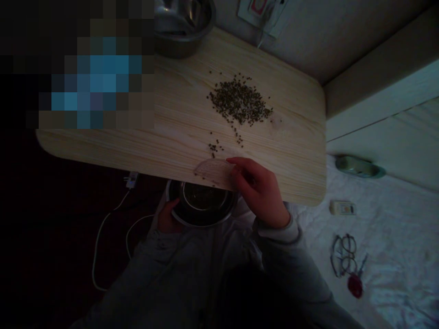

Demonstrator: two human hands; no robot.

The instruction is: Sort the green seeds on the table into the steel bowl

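Pinching a clear scraper (pixel 214 169) at the edge of the tabletop (pixel 298 151), the right hand (pixel 262 189) is closed; below it, the left hand (pixel 168 218) grips a bowl (pixel 206 218). Most seeds (pixel 240 101) lie beyond the right grip, apparently unswept; a few sit nearby.

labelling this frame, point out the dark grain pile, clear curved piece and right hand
Dark grain pile (pixel 239 101): head view, pile's middle.
Clear curved piece (pixel 214 169): head view, exposed middle.
Right hand (pixel 262 193): head view, middle.

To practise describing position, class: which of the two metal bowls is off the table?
The held bowl, in the left hand below the near edge of the table; the far bowl stands on the tabletop.
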